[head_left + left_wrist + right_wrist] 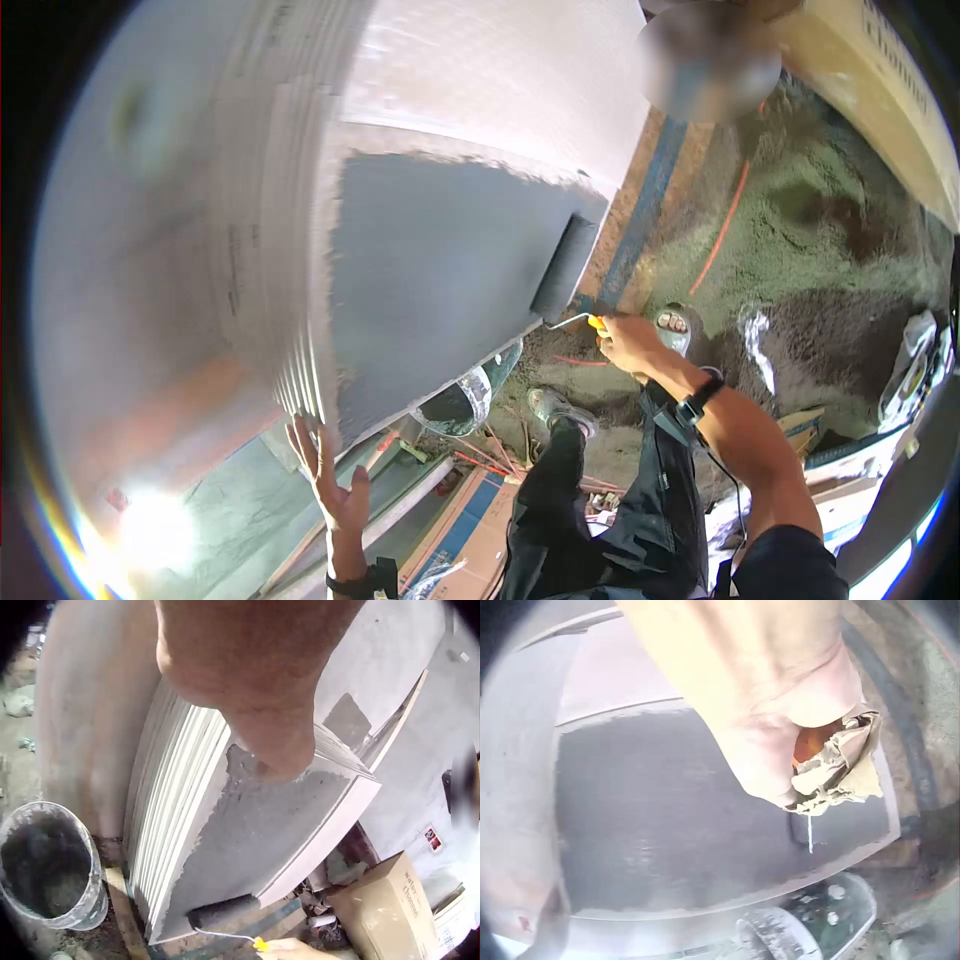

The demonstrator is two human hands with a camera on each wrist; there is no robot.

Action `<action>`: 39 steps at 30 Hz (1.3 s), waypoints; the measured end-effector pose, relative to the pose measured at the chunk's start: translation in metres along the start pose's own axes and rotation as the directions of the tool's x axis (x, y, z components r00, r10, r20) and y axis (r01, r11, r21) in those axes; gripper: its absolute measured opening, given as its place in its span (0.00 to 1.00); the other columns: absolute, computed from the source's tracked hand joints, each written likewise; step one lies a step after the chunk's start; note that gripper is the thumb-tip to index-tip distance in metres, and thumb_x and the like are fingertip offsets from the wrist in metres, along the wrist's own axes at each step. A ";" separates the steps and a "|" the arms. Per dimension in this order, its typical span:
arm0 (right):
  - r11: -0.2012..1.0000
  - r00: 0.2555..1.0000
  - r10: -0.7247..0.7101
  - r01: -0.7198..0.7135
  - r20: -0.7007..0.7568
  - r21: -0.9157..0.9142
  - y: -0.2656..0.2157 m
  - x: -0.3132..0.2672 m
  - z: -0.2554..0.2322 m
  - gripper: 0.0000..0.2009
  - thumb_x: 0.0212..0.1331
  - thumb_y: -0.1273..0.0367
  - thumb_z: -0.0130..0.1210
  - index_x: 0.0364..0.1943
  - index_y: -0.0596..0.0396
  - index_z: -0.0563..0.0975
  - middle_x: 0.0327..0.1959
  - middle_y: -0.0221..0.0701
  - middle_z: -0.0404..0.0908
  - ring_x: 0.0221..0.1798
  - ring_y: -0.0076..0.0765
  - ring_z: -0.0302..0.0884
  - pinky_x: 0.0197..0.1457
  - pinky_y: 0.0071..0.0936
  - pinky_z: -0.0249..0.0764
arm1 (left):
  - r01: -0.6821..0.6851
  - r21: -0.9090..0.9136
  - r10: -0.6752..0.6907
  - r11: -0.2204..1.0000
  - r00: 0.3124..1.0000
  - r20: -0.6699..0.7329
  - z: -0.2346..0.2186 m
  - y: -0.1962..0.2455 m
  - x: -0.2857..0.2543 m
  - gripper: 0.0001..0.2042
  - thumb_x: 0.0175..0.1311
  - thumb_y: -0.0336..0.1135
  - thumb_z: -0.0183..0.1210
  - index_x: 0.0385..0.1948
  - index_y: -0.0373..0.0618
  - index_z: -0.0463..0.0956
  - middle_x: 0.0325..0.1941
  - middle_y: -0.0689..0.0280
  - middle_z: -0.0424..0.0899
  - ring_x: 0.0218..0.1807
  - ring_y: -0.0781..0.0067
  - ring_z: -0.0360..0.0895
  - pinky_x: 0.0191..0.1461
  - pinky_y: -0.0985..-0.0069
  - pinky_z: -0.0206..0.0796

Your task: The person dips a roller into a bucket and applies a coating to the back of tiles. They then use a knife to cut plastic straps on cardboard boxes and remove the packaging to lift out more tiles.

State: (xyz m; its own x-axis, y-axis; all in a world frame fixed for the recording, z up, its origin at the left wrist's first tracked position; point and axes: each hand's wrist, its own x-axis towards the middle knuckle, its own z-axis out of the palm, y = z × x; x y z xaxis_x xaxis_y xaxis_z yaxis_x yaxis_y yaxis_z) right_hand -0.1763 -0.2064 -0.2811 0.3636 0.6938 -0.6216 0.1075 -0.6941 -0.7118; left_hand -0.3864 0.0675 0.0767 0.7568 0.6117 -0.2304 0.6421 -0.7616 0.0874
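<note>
A stack of large pale panels (300, 380) (169, 795) has a wet grey coating (430, 260) (255, 825) (652, 802) on its front face. The right hand (630, 348) (296, 950) (780, 712) grips the yellow handle of a paint roller; the dark roller (566, 265) (223, 910) lies on the coated face near one edge. Torn brown paper (840, 769) surrounds the handle by that hand. The left hand (335, 485) (247, 682) rests with extended fingers at the edge of the stack, holding nothing visible.
A bucket (482, 395) (94, 889) with dark contents stands on the floor beside the panels. Cardboard boxes (850, 70) (386, 911) lie around the stack. The person's feet (565, 412) are below, among sticks and scraps.
</note>
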 end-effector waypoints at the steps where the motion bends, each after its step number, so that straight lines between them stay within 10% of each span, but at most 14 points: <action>1: 0.998 0.998 -0.064 0.063 -0.009 -0.024 -0.019 -0.018 -0.014 0.14 0.59 0.61 0.53 0.41 0.57 0.78 0.29 0.47 0.83 0.33 0.57 0.83 0.40 0.50 0.78 | 0.001 0.014 -0.001 1.000 1.000 0.006 -0.001 -0.001 0.000 0.40 0.45 0.20 0.55 0.70 0.48 0.63 0.80 0.51 0.47 0.80 0.41 0.36 0.78 0.49 0.31; 9: 0.934 0.932 -0.356 0.351 -0.070 -0.072 -0.177 -0.145 -0.111 0.14 0.61 0.66 0.54 0.46 0.60 0.72 0.25 0.46 0.82 0.26 0.56 0.81 0.30 0.48 0.75 | -0.188 -0.024 0.188 0.982 0.982 -0.028 -0.003 -0.019 0.003 0.40 0.44 0.29 0.57 0.69 0.48 0.65 0.78 0.47 0.50 0.78 0.36 0.42 0.76 0.43 0.36; 19: 0.970 0.970 -0.242 0.242 0.004 0.032 -0.251 -0.196 -0.137 0.17 0.60 0.65 0.55 0.51 0.59 0.72 0.29 0.49 0.82 0.32 0.58 0.81 0.35 0.49 0.75 | -0.252 -0.003 0.251 0.968 0.964 -0.085 -0.010 -0.020 0.000 0.39 0.42 0.26 0.61 0.67 0.48 0.67 0.77 0.46 0.51 0.77 0.33 0.43 0.76 0.41 0.36; 39: 0.973 0.969 0.145 -0.103 0.199 -0.208 0.041 0.092 -0.043 0.14 0.54 0.63 0.54 0.34 0.61 0.80 0.35 0.48 0.84 0.42 0.56 0.83 0.44 0.47 0.77 | 0.041 0.042 -0.044 0.998 0.996 0.073 -0.004 0.001 0.000 0.40 0.47 0.29 0.55 0.72 0.48 0.60 0.79 0.46 0.45 0.79 0.34 0.35 0.76 0.42 0.31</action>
State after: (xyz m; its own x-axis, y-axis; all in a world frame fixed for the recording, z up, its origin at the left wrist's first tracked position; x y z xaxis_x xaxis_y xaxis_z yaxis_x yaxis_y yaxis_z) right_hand -0.0982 -0.1790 -0.3533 0.1840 0.6100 -0.7708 0.2598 -0.7864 -0.5604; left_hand -0.3854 0.0672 0.0808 0.7166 0.6276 -0.3043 0.6672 -0.7439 0.0372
